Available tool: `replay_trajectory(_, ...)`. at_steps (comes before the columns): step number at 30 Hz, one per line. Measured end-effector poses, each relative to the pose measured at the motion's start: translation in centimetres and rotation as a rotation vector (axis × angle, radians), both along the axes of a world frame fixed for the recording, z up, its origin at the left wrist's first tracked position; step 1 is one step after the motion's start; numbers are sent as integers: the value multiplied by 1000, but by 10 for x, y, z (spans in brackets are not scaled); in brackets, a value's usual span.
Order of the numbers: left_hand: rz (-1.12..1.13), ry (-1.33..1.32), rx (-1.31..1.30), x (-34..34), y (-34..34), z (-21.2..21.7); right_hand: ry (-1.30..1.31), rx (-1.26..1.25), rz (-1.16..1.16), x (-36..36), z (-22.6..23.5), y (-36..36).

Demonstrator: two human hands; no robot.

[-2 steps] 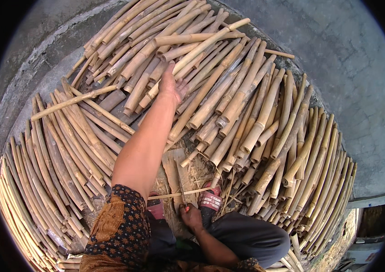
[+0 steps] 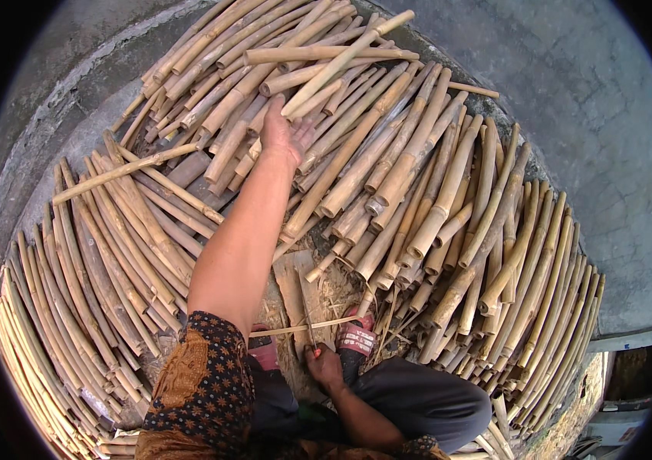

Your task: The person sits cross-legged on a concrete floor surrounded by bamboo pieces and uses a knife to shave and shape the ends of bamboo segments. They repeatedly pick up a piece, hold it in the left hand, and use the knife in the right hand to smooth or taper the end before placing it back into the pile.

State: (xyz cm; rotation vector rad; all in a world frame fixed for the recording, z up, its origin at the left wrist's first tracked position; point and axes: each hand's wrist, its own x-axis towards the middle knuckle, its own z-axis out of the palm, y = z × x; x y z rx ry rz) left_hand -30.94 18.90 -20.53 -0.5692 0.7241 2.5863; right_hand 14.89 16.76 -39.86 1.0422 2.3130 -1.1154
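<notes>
My left hand reaches far forward into the pile of short bamboo sticks, its fingers closing on the near end of one long pale stick that lies slanted on top of the heap. My right hand stays low by my knee, gripping the handle of a knife whose blade points forward over a wooden chopping block. A thin bamboo sliver lies across the block under the blade.
Split bamboo strips fan out on the left, round sticks on the right. A red sandal sits beside the block. Grey concrete ground lies beyond the pile, with a ledge at the right edge.
My left hand has stretched slightly further into the pile toward the long top stick. My right hand and the knife have stayed put.
</notes>
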Motion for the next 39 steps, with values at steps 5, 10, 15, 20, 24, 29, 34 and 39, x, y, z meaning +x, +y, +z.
replay_trajectory(5,281,535,-178,-44,-58,47,-29,1,0,-3,4,1)
replay_trajectory(10,-16,492,-573,-20,-66,-4,-16,2,3,-2,3,0)
replay_trajectory(15,-392,567,-1031,-7,-45,-66,35,-9,2,0,0,0)
replay_trajectory(20,-689,556,-1379,6,-27,-127,-34,28,-4,-1,0,0)
replay_trajectory(24,-563,556,-1244,18,-12,-152,-21,27,13,-2,1,0)
replay_trajectory(29,-469,482,-1221,22,14,-149,-59,-17,-4,-2,2,1)
replay_trajectory(34,-611,552,-1320,32,17,-129,-65,-15,8,-4,4,2)
replay_trajectory(39,-485,711,-1390,37,2,-78,-49,-4,33,-1,0,3)
